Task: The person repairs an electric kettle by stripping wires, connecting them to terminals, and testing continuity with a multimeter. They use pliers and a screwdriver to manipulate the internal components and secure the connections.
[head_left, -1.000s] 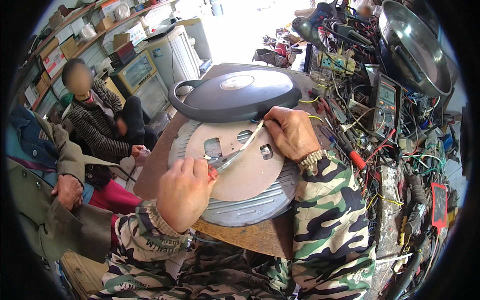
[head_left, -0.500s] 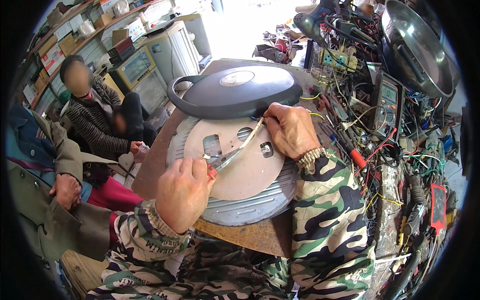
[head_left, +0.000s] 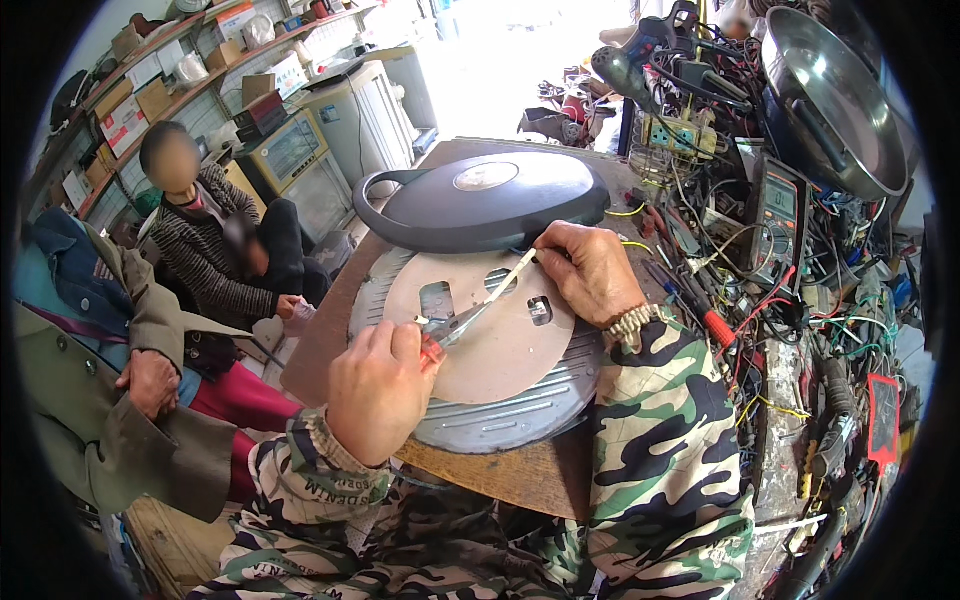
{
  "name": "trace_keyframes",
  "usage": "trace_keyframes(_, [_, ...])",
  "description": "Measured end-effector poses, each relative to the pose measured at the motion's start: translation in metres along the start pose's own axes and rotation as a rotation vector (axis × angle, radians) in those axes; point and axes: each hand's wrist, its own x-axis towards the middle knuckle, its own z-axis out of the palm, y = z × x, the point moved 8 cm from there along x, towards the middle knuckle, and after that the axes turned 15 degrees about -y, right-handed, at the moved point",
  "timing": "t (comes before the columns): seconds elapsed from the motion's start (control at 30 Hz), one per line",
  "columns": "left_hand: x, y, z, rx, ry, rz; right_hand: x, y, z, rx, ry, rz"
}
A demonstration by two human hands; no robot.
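Observation:
My left hand (head_left: 380, 395) is closed on red-handled pliers (head_left: 437, 344), whose jaws lie against a white sleeved lead (head_left: 510, 277). My right hand (head_left: 585, 270) pinches the lead's upper end, beside the rim of a dark oval lid with a loop handle (head_left: 435, 210). Beneath both hands a pale round sheet with cutouts (head_left: 500, 365) rests on a ribbed grey metal round plate (head_left: 500, 425). Where the lead joins underneath the lid is hidden.
A brown board (head_left: 520, 480) bears the plates. Tangled wires, screwdrivers (head_left: 715, 320), a multimeter (head_left: 775, 215) and a steel pan (head_left: 825, 100) crowd the right. A seated person (head_left: 205, 240) and another person's clasped hands (head_left: 150, 380) are at left, before shelves.
The whole view has shifted slightly right and down since half a second ago. Both hands keep their holds on pliers and lead, with little visible change between them.

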Motion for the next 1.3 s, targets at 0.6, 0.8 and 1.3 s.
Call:
trace_keyframes(0.6, [0.000, -0.005, -0.024, 0.018, -0.066, 0.004, 0.002, 0.004, 0.001, 0.095, 0.051, 0.037])
trace_keyframes(0.8, [0.039, 0.021, -0.072, -0.545, -0.171, 0.324, -0.003, 0.008, -0.007, 0.098, 0.066, 0.050])
trace_keyframes(1.3, [0.217, 0.230, 0.038, -0.223, -0.823, 0.493, -0.005, 0.041, 0.006, -0.029, 0.077, -0.198])
